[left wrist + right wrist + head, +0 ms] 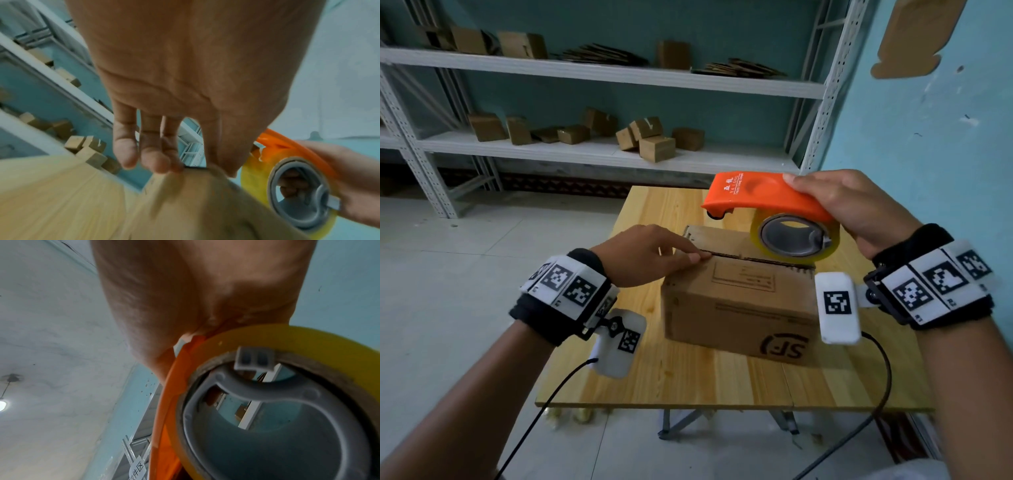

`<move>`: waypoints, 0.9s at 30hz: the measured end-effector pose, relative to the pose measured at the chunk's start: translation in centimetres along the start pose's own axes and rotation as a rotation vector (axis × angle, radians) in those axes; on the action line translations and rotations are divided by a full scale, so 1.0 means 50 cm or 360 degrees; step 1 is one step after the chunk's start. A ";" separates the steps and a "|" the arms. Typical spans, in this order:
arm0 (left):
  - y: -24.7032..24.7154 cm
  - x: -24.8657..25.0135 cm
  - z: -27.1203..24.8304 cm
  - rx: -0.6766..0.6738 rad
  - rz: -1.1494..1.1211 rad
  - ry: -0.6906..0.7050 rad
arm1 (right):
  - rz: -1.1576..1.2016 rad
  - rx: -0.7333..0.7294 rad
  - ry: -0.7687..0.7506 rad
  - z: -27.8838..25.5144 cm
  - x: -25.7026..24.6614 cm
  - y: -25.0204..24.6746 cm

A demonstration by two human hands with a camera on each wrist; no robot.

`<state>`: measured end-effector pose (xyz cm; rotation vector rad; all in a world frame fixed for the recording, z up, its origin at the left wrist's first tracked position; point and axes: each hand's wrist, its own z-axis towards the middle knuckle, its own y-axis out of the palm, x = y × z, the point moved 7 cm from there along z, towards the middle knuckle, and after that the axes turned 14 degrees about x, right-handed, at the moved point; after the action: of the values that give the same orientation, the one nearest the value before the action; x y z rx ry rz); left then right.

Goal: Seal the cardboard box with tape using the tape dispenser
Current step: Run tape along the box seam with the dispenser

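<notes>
A brown cardboard box (736,308) with an "SF" print stands on the wooden table (688,380), its top flaps closed along a middle seam. My left hand (650,255) rests on the box's top left edge, thumb and fingers straight by the seam (148,155). My right hand (852,209) grips an orange tape dispenser (763,197) holding a yellowish tape roll (796,236), held in the air just above the box's far right part. In the right wrist view the roll (287,344) and its grey hub (277,426) fill the frame; my fingers are hidden.
White metal shelving (599,75) behind the table holds several small cardboard boxes (654,145) and flattened cartons. A blue wall (928,120) stands to the right. Grey tiled floor (465,257) lies left of the table. Cables hang from both wrist devices.
</notes>
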<state>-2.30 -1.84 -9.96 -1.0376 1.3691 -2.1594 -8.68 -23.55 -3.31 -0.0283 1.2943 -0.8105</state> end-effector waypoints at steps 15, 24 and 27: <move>-0.007 -0.009 0.000 0.0193 -0.0452 -0.0084 | -0.0064 -0.0079 -0.0049 0.010 0.011 0.017; 0.000 -0.045 0.013 0.0364 -0.1429 -0.0760 | -0.0131 -0.0182 -0.0105 0.018 0.008 0.039; 0.016 -0.034 0.019 0.0295 -0.1601 -0.0844 | -0.0168 -0.0186 -0.0153 0.017 0.001 0.043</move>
<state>-0.51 -1.67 -11.07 -2.3307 0.3830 -2.2255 -6.83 -22.37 -4.06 -0.2282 1.2556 -0.8126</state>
